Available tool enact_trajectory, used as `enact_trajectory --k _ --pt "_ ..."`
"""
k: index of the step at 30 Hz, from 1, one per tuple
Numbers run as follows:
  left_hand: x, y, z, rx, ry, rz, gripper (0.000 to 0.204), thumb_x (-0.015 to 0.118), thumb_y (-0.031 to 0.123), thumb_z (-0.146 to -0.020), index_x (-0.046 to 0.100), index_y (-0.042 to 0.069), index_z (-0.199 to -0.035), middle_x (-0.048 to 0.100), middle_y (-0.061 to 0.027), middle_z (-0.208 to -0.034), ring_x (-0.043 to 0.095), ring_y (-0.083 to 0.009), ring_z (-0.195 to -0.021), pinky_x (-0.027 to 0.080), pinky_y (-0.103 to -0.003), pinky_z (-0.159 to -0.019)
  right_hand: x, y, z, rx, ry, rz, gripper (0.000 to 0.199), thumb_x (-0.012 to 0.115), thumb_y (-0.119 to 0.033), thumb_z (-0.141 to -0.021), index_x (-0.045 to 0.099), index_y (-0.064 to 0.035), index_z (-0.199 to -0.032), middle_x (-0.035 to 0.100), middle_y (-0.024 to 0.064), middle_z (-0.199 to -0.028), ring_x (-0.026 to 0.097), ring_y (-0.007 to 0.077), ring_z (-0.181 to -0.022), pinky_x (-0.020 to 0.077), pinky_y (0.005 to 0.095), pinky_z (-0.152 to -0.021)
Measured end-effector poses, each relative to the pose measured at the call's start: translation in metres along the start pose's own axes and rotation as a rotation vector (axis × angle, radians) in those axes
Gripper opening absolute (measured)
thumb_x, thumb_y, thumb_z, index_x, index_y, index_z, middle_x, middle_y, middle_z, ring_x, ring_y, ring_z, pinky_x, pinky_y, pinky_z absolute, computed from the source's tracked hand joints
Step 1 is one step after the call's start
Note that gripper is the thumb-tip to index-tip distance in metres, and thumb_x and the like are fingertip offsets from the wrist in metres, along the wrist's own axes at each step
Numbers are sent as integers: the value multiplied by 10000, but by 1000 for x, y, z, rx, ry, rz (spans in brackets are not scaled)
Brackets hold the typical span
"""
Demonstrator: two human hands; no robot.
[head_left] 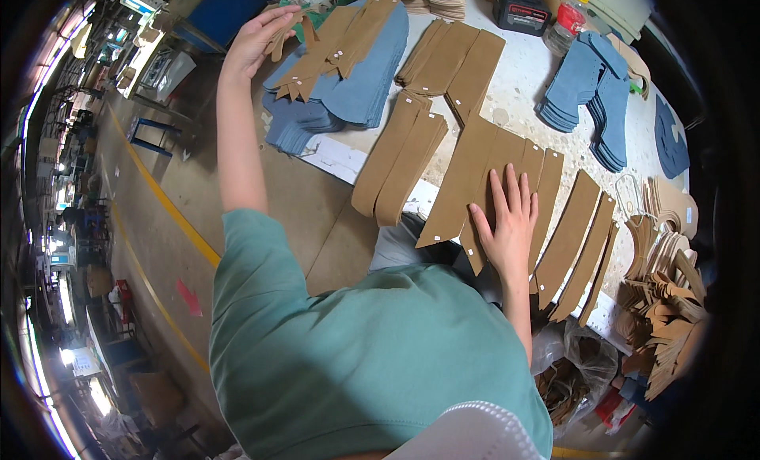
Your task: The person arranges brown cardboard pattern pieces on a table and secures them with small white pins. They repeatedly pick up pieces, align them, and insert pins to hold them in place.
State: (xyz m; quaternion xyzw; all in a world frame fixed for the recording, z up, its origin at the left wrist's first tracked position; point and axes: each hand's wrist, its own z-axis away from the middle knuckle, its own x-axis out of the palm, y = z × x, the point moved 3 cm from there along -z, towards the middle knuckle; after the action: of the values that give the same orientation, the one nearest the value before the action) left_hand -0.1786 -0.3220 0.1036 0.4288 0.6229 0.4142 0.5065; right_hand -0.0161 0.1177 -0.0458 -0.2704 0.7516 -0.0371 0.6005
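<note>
Left hand [261,42]: raised at the far left end of the table, we see it closed on a brown strip, gripped between thumb and fingers; the arm stretches out bare from a green sleeve [257,250].
Brown strip [307,34]: narrow, matte and bent, held up beside the tagged brown pieces [336,44] that lie on a stack of blue panels [364,92]; whether it touches them we cannot tell.
Right hand [508,234]: palm down, its fingers spread and its thumb out to the left; it grips nothing, resting on the brown panels.
Brown panels [491,151]: flat, smooth and tan-brown, laid in an overlapping fan before the wearer; we note straight sides, sharply pointed lower corners and small white tags at the ends, with the tips reaching past the table's near edge.
Neighbouring pieces: two rounded brown lengths [396,159] lie just left of the fan; slim curved strips [570,226] lie to its right.
Table [507,104]: white and speckled; along its far side we find a yellow-capped bottle [568,20] next to a black-and-red block [520,10].
</note>
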Motion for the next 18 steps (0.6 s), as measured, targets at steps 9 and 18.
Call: enact_trajectory --k 9,18 --pt "38 20 40 55 -451 144 457 604 148 -938 519 24 -1370 620 -27 -1222 579 -37 -826 489 -159 -740 0 0 0 1 -15 0 606 641 -381 -895 494 -100 -1410 349 147 -1539 273 375 -1434 175 549 -1159" --pt "46 -24 75 -365 -478 -261 291 592 102 -947 660 60 -1227 670 -13 -963 548 -74 -680 478 -227 -662 -2 -2 -1 3 -19 2 610 641 -377 -894 488 -96 -1413 354 151 -1534 275 377 -1431 173 548 -1160"
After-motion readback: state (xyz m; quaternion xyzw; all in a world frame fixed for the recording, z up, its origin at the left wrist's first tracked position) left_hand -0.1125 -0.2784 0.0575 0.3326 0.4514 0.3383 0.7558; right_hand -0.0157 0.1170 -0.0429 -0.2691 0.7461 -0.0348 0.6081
